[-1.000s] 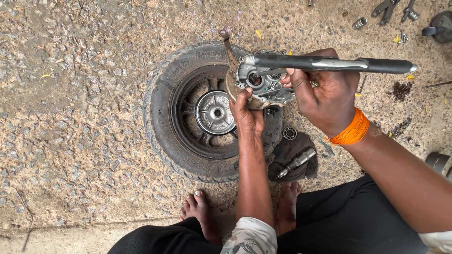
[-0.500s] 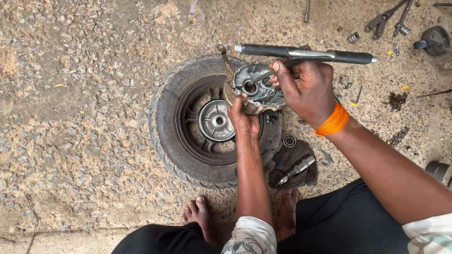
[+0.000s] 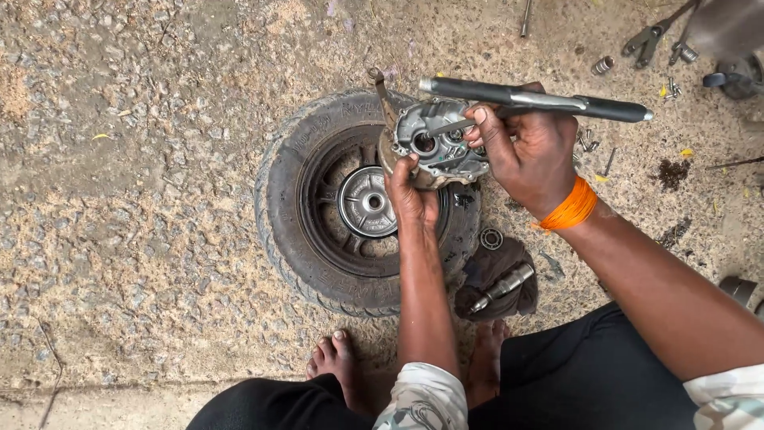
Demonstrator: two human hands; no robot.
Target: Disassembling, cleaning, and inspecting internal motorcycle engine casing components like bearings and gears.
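Observation:
My left hand (image 3: 412, 193) grips the lower edge of a round grey metal brake plate (image 3: 440, 141), holding it above a small black tyre on its wheel (image 3: 318, 199). My right hand (image 3: 529, 155), with an orange band at the wrist, holds a long black-handled metal tool (image 3: 541, 100) level above the plate, and its fingers also pinch a thin metal piece against the plate's face. The wheel lies flat on the gravel, its silver hub (image 3: 368, 201) showing.
A dark rag (image 3: 497, 279) with a metal axle piece and a bearing ring (image 3: 491, 238) lies right of the tyre. Pliers (image 3: 649, 37), sockets and small parts are scattered at the top right. My bare feet (image 3: 338, 362) rest on the ground below the tyre.
The view has shifted, so wheel and hands sit slightly differently in the frame. Both hands keep their hold on plate and tool; the right hand's fingers have moved onto the plate's face.

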